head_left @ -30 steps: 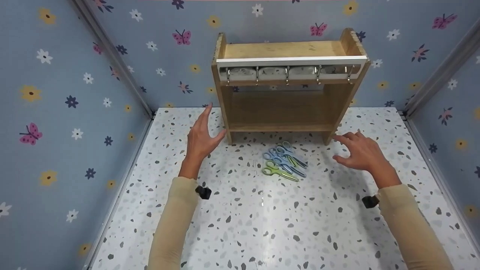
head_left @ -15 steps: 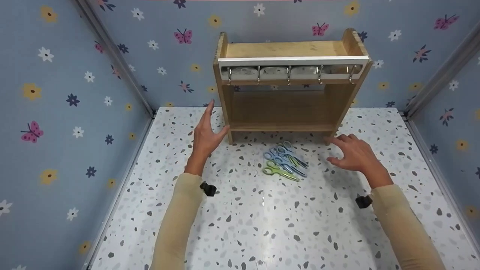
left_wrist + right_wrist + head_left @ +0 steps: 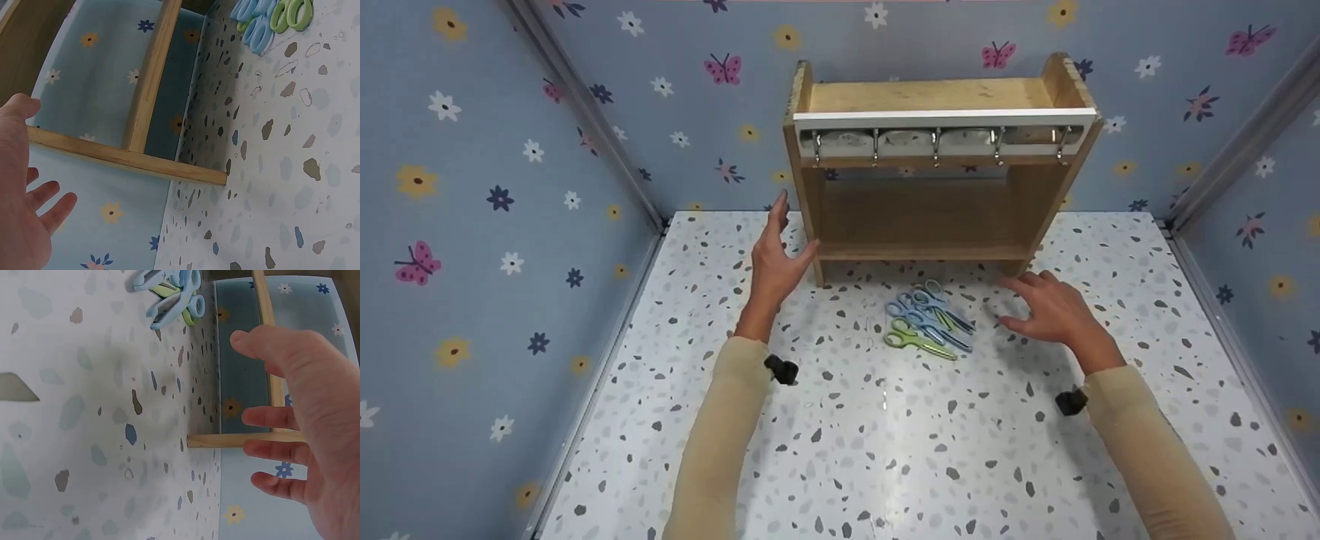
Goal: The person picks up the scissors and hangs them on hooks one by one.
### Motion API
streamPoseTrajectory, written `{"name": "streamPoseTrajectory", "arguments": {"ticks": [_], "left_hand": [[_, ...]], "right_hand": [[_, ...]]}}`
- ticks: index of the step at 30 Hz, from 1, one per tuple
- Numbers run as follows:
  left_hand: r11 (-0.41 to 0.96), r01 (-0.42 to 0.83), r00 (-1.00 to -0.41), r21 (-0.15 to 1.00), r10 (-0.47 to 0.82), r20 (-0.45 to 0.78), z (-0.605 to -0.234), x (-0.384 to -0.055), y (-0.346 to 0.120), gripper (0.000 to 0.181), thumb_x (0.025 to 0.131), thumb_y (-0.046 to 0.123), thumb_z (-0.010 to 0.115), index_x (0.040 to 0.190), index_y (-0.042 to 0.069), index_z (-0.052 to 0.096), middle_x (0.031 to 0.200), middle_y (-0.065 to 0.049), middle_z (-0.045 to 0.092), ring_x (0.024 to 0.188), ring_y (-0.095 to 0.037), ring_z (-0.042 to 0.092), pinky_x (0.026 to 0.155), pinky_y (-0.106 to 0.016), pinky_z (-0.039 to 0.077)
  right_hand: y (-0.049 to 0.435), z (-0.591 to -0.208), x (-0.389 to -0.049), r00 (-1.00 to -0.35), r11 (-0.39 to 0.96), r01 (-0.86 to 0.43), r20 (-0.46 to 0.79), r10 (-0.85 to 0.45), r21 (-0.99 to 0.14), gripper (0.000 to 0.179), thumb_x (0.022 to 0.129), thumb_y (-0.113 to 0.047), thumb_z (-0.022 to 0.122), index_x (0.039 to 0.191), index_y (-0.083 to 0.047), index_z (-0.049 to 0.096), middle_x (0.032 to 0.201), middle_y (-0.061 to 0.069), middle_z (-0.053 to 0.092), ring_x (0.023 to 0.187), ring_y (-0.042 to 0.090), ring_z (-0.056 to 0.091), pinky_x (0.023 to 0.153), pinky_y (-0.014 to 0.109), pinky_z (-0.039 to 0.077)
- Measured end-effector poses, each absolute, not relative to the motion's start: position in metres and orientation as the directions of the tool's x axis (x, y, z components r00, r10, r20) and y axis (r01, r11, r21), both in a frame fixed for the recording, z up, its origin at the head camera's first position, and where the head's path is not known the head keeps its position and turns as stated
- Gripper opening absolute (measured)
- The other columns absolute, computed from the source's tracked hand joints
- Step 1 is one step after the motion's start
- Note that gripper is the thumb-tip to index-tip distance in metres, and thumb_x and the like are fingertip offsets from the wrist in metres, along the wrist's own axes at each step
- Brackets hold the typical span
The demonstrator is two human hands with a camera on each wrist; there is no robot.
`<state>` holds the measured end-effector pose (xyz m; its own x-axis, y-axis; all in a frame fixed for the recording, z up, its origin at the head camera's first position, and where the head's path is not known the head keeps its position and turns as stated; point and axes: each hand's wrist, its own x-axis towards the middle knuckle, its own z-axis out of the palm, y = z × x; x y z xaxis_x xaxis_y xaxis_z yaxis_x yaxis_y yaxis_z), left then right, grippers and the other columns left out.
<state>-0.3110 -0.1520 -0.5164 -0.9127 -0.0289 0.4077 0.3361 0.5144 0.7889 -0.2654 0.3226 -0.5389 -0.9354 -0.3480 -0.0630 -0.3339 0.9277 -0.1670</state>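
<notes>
A wooden rack (image 3: 922, 217) with a white rail of metal hooks (image 3: 936, 142) stands upright against the back wall. My left hand (image 3: 777, 262) is at its left side panel, thumb and fingers spread apart; the left wrist view shows the palm facing the panel's front edge (image 3: 124, 158). My right hand (image 3: 1054, 311) is raised near the foot of the right panel, fingers spread and holding nothing. Between the hands, a small pile of scissors lies in front of the rack: light blue scissors (image 3: 934, 331) and a pair of green scissors (image 3: 922, 343) nearest me.
The work surface is a white speckled tabletop (image 3: 885, 450). Blue flowered panels enclose it: a left wall (image 3: 472, 300), a back wall (image 3: 697, 97) and a right wall (image 3: 1260, 187), joined by grey corner strips.
My right hand has moved left, closer to the scissors. My left hand has shifted slightly right and forward along the rack's side. The scissors and rack stay in place.
</notes>
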Motion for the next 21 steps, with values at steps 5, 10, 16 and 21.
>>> {"name": "streamPoseTrajectory", "arguments": {"ticks": [5, 10, 16, 21], "left_hand": [[0.479, 0.354, -0.907, 0.803, -0.031, 0.419, -0.518, -0.315, -0.15, 0.091, 0.103, 0.02, 0.081, 0.178, 0.012, 0.03, 0.181, -0.02, 0.043, 0.164, -0.041, 0.051, 0.129, -0.061, 0.051], [0.452, 0.36, -0.906, 0.816, -0.037, 0.421, -0.52, -0.318, -0.149, 0.089, 0.104, 0.02, 0.079, 0.178, 0.012, 0.03, 0.18, -0.023, 0.044, 0.163, -0.043, 0.051, 0.129, -0.064, 0.05], [0.419, 0.375, -0.901, 0.827, -0.043, 0.431, -0.52, -0.317, -0.147, 0.086, 0.106, 0.018, 0.078, 0.178, 0.01, 0.031, 0.177, -0.026, 0.047, 0.16, -0.046, 0.054, 0.125, -0.064, 0.054], [0.415, 0.358, -0.909, 0.837, -0.049, 0.413, -0.518, -0.319, -0.144, 0.085, 0.106, 0.019, 0.077, 0.178, 0.012, 0.033, 0.178, -0.022, 0.048, 0.161, -0.042, 0.054, 0.127, -0.061, 0.053]], "right_hand": [[0.316, -0.544, -0.267, -0.942, 0.934, -0.299, -0.093, -0.321, -0.195, 0.077, 0.096, -0.048, 0.084, 0.161, -0.017, 0.06, 0.167, 0.026, 0.058, 0.146, 0.054, 0.057, 0.113, 0.077, 0.055], [0.309, -0.551, -0.268, -0.942, 0.928, -0.301, -0.083, -0.325, -0.221, 0.078, 0.095, -0.051, 0.086, 0.162, -0.019, 0.061, 0.164, 0.027, 0.059, 0.149, 0.055, 0.055, 0.117, 0.078, 0.052], [0.304, -0.559, -0.269, -0.935, 0.917, -0.333, -0.049, -0.351, -0.222, 0.074, 0.096, -0.049, 0.085, 0.161, -0.021, 0.063, 0.16, 0.028, 0.061, 0.147, 0.055, 0.057, 0.114, 0.078, 0.053], [0.3, -0.563, -0.271, -0.935, 0.915, -0.335, -0.037, -0.352, -0.224, 0.073, 0.096, -0.047, 0.085, 0.161, -0.021, 0.063, 0.156, 0.027, 0.064, 0.142, 0.054, 0.061, 0.11, 0.077, 0.056]]}}
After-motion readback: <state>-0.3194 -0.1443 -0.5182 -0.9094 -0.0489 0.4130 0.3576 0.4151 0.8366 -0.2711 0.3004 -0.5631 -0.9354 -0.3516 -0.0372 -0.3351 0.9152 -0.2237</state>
